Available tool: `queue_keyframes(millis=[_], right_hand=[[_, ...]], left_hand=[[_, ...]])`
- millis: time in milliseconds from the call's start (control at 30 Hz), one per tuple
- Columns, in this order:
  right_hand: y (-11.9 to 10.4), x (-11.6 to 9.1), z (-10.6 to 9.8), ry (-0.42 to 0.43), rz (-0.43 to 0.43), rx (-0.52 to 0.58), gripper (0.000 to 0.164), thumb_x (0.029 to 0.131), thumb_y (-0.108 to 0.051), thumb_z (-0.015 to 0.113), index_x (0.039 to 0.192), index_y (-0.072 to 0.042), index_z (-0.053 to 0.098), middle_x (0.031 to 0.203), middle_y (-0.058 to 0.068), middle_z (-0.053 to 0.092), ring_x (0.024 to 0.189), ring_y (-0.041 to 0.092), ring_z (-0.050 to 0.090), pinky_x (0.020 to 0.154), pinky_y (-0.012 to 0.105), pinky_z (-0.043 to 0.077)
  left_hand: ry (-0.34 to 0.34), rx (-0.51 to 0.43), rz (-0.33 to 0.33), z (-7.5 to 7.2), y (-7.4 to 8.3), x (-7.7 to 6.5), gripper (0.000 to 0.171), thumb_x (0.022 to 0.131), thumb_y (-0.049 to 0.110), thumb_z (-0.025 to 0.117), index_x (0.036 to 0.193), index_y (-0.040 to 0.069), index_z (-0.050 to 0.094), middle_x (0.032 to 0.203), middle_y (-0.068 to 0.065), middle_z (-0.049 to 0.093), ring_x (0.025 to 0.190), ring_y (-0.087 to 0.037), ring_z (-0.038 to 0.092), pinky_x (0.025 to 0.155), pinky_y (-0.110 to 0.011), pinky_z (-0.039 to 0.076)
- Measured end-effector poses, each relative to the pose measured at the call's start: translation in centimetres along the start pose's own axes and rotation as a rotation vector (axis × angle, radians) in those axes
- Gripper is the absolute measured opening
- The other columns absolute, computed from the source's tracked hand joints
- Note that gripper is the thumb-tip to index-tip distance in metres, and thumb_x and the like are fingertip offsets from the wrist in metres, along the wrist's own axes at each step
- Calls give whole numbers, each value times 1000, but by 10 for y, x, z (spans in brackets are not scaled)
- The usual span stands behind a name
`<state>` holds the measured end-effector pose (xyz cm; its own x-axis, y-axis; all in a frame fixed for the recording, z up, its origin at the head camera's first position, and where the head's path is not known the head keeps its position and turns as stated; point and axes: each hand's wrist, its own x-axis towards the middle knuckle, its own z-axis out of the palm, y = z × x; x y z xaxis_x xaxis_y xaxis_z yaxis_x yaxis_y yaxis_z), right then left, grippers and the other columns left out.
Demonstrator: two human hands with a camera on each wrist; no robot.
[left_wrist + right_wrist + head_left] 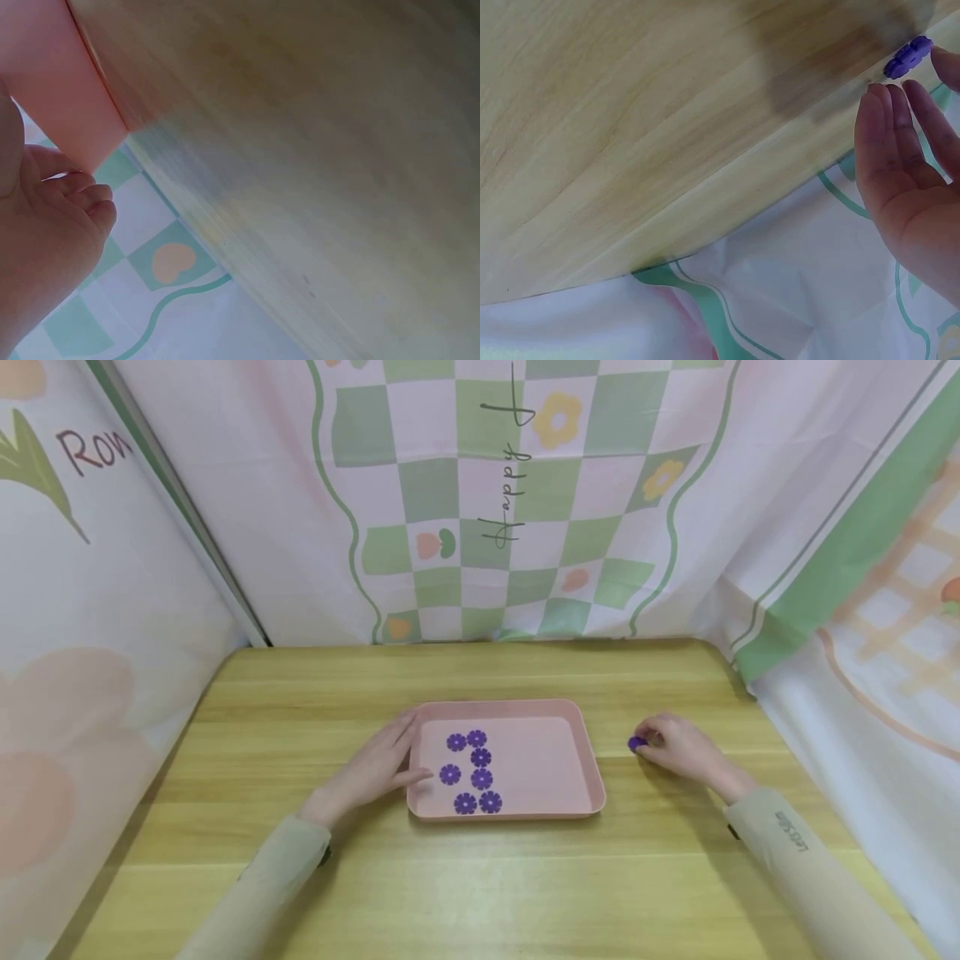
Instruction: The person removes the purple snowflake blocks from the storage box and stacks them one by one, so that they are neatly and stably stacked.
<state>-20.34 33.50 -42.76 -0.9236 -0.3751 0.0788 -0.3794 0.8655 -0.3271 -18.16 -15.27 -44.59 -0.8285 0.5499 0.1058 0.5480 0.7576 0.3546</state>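
Observation:
A shallow pink tray [540, 768] lies on the wooden table, and several purple flower-shaped plastic discs [481, 779] are spread flat over its left half. My left hand [378, 762] rests at the tray's left side. Its fingers are fairly straight along the outer wall, and the thumb reaches over the rim above the tray floor. To the right of the tray, my right hand [681, 748] pinches one purple flower-shaped disc [908, 58] between thumb and fingertips, tilted on edge close over the table.
The wooden table [375, 893] extends on all sides of the tray. A checked cloth curtain [495, 510] hangs along its far edge, with more printed cloth [847, 710] at the right and left sides.

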Motion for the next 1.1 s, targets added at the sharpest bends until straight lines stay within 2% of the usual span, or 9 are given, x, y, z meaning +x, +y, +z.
queue_keyframes(millis=[367, 733, 1100], right_hand=[[-11, 3, -9, -21, 17, 47, 26, 85, -10, 75, 105, 6, 68, 99, 22, 70, 86, 30, 68, 78, 50, 60], [-29, 10, -13, 14, -49, 31, 26, 85, -6, 73, 108, 5, 67, 104, 22, 71, 88, 31, 69, 79, 47, 61], [-45, 17, -14, 50, -115, 46, 25, 84, -4, 75, 106, 5, 68, 101, 21, 71, 86, 30, 68, 72, 40, 63]], left_hand=[[2, 5, 1, -1, -1, -1, 94, 93, 53, 61, 155, -5, 20, 162, -26, 20, 151, -41, 24, 125, -56, 24], [1, 0, 0, 1, -2, -1, 95, 93, 53, 61, 155, -5, 19, 163, -26, 20, 151, -41, 23, 125, -55, 24], [-1, -6, 3, 2, -3, 0, 93, 93, 52, 61, 155, -5, 20, 163, -26, 19, 152, -40, 22, 125, -55, 23]])
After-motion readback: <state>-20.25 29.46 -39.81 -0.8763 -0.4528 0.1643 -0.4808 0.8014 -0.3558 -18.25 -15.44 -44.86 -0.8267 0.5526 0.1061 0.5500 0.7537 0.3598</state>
